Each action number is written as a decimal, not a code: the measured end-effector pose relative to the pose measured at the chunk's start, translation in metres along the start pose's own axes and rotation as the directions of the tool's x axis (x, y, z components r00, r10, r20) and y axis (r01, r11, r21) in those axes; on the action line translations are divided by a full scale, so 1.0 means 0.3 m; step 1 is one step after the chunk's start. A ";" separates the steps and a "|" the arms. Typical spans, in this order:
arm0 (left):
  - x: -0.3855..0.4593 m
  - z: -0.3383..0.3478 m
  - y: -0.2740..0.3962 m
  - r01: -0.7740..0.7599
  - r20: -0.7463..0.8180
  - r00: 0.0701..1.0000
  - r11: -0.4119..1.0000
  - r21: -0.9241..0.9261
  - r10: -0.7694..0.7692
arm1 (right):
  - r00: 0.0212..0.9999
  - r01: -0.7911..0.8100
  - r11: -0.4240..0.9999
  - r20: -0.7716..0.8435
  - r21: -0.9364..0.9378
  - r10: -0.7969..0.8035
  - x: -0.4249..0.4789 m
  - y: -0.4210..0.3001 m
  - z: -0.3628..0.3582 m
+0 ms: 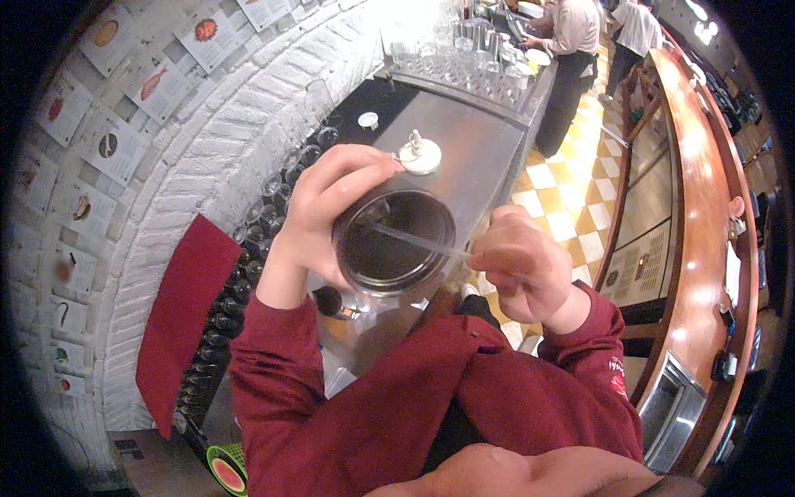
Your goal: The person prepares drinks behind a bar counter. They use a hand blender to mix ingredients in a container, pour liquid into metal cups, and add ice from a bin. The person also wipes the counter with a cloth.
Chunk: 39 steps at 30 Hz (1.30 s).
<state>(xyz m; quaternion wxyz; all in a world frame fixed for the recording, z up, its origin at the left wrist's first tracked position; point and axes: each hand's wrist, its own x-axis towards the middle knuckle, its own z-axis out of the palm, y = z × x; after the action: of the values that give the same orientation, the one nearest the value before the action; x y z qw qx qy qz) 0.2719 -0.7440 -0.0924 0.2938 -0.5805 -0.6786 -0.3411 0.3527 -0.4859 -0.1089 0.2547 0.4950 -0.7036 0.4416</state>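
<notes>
My left hand [329,211] is wrapped around the side of a round jar [394,242] with dark contents, held up over the metal counter [466,130]. The fingers of my right hand [522,261] are closed on the end of a thin, pale utensil [428,241], blurred by motion, whose other end reaches into the jar's mouth. Whether it is a spoon or a stick I cannot tell. Just beyond my left fingertips a round white lid [421,155] with a knob lies on the counter.
A small white cap [368,120] lies on the dark counter section. Upturned glasses [254,233] line the left wall beside a red cloth [186,323]. Farther off are a glass rack [472,74] and two people [568,62]. A curved wooden bar [695,248] runs along the right.
</notes>
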 end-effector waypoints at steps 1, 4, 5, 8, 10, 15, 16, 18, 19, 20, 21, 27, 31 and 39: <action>0.003 -0.011 -0.008 -0.037 -0.026 0.999 0.999 0.007 0.037 | 1.000 -0.002 1.000 0.003 0.000 0.002 0.011 -0.005 -0.005; 0.029 -0.017 0.000 -0.088 -0.159 0.982 0.994 0.067 0.098 | 0.961 0.222 0.975 -0.171 0.022 -0.215 0.031 0.008 0.038; 0.023 -0.010 0.006 -0.076 -0.234 0.967 0.992 0.097 0.097 | 0.945 0.283 0.958 -0.183 0.036 -0.272 0.041 0.014 0.051; 0.045 -0.008 0.051 -0.034 -0.338 0.937 0.989 0.144 0.081 | 0.914 0.347 0.931 -0.262 0.110 -0.310 0.059 0.014 0.070; 0.026 -0.037 0.051 -0.028 -0.337 0.938 0.989 0.148 0.077 | 0.931 0.309 0.942 -0.244 0.133 -0.271 0.050 -0.003 0.060; 0.009 -0.043 0.051 -0.024 -0.353 0.932 0.988 0.153 0.077 | 0.970 0.200 0.970 -0.169 0.141 -0.175 0.025 -0.028 0.023; 0.003 -0.037 0.057 -0.019 -0.365 0.928 0.985 0.171 0.081 | 0.973 0.177 0.969 -0.179 0.171 -0.146 0.016 -0.031 0.028; -0.010 -0.033 0.067 -0.013 -0.386 0.918 0.979 0.204 0.093 | 0.977 0.132 0.968 -0.194 0.215 -0.090 0.007 -0.040 0.018; -0.021 -0.042 0.072 -0.014 -0.383 0.920 0.982 0.189 0.086 | 0.978 0.111 0.967 -0.198 0.230 -0.065 0.010 -0.050 0.004; -0.023 -0.050 0.083 -0.003 -0.390 0.916 0.977 0.213 0.088 | 0.978 0.093 0.964 -0.207 0.250 -0.041 0.012 -0.058 0.003; -0.020 -0.053 0.099 0.008 -0.398 0.913 0.971 0.238 0.090 | 0.924 0.116 0.938 -0.382 0.326 0.018 0.001 -0.060 0.037; 0.007 -0.042 0.180 -0.006 -0.435 0.890 0.958 0.287 0.135 | 0.802 0.164 0.896 -0.584 0.412 0.122 0.010 -0.118 0.000; 0.007 -0.039 0.174 -0.076 -0.383 0.900 0.941 0.330 0.206 | 0.921 0.182 0.976 -0.367 0.121 -0.126 0.053 -0.136 -0.039; -0.014 -0.029 0.171 0.041 -0.471 0.863 0.902 0.429 0.185 | 0.938 0.331 0.942 -0.134 0.064 -0.320 0.072 -0.095 0.065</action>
<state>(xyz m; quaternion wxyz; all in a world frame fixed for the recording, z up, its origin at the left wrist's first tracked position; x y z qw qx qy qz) 0.3232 -0.7486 -0.0844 0.5915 -0.4194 -0.6138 -0.3123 0.3722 -0.5166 -0.0906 0.3455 0.5870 -0.5756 0.4524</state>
